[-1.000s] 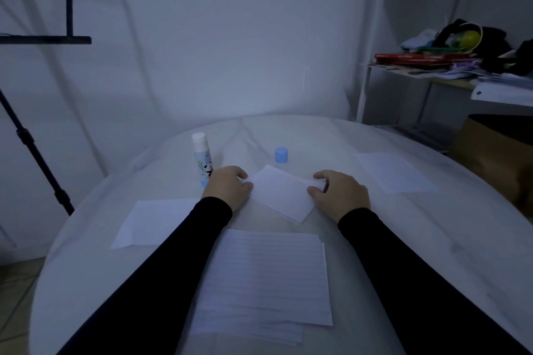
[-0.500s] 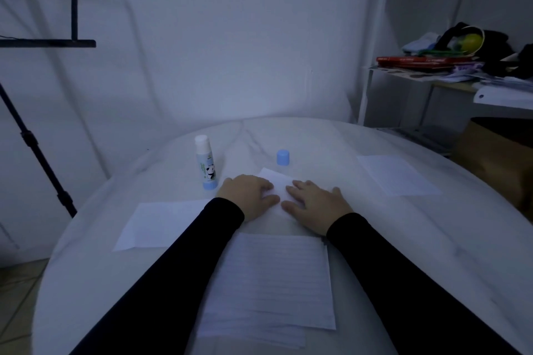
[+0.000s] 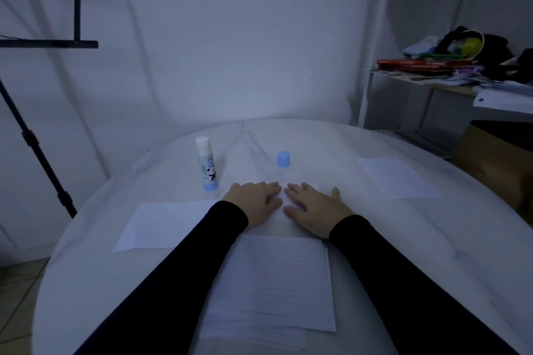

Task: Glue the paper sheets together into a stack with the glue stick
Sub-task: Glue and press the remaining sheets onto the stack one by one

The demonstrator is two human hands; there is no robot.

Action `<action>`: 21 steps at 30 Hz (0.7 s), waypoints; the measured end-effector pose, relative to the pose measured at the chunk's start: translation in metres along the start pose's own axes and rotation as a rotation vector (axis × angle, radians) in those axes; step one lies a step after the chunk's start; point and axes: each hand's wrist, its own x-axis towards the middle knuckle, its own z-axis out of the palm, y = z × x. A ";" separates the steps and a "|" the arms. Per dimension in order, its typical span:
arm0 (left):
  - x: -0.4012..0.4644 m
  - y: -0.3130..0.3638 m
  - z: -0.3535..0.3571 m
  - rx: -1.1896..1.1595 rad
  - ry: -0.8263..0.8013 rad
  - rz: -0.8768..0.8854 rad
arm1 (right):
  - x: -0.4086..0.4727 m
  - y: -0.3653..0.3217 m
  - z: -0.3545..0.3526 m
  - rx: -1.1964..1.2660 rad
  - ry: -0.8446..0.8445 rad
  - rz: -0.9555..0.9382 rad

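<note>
Change: since a second ago both our hands have come off the small sheet's edges and slid inward, and they now lie flat on top of it; the sheet looks squarer to us than before.
Left grip: our left hand [image 3: 255,201] is spread, fingers straight, palm down on the small sheet [image 3: 278,219]; it presses and holds nothing.
Right grip: our right hand [image 3: 313,208] is likewise flat and spread, fingertips almost meeting the left's, pressing the same sheet.
Pressed sheet: mostly hidden under both palms, only a pale strip shows between them; we cannot tell how many layers lie beneath.
Glue stick [image 3: 206,164]: upright and uncapped on the counter [image 3: 432,239], just beyond and to the left of the left hand, not touching it.
Cap [image 3: 283,159]: standing by itself just ahead of both sets of fingertips.
Loose sheets: one sheet [image 3: 170,223] lies beside the left wrist, another [image 3: 396,177] well off to the right of the right hand.
Lined pile [image 3: 274,279]: between our forearms, nearer to us than the hands, edges a little fanned.
Progress: we judge one join is being pressed down now; the two loose sheets and the lined pile look unglued, so most of the stacking seems left.
Next: lifting the palms, taking the glue stick again, coating another sheet.
</note>
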 end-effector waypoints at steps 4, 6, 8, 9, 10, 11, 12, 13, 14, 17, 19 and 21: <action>0.002 -0.003 0.001 0.032 -0.026 -0.057 | 0.002 0.001 0.002 -0.024 -0.011 0.035; 0.001 -0.004 0.002 0.022 -0.028 -0.101 | 0.002 0.002 0.003 -0.038 -0.008 0.060; 0.001 -0.009 0.001 0.017 -0.022 -0.143 | 0.002 0.003 0.002 -0.047 -0.004 0.086; 0.001 -0.011 0.000 0.018 -0.022 -0.158 | 0.001 0.003 0.002 -0.053 -0.001 0.092; 0.000 -0.013 -0.001 0.022 -0.023 -0.168 | 0.001 0.003 0.002 -0.057 0.003 0.097; 0.000 -0.013 -0.002 0.023 -0.026 -0.175 | 0.001 0.003 0.002 -0.055 0.008 0.105; -0.001 -0.013 -0.002 0.022 -0.028 -0.180 | 0.001 0.004 0.002 -0.051 0.015 0.116; -0.002 -0.012 -0.002 0.021 -0.022 -0.184 | 0.001 0.004 0.002 -0.048 0.019 0.129; -0.003 -0.011 -0.002 0.027 -0.007 -0.183 | 0.001 0.005 0.001 -0.047 0.020 0.139; -0.004 -0.008 -0.002 0.039 0.060 -0.140 | -0.001 0.005 -0.002 -0.054 0.037 0.130; -0.006 -0.006 -0.004 -0.004 0.076 -0.094 | -0.003 0.003 -0.003 -0.046 0.067 0.092; -0.008 -0.004 -0.006 -0.032 0.058 -0.051 | -0.005 0.001 -0.004 -0.031 0.063 0.037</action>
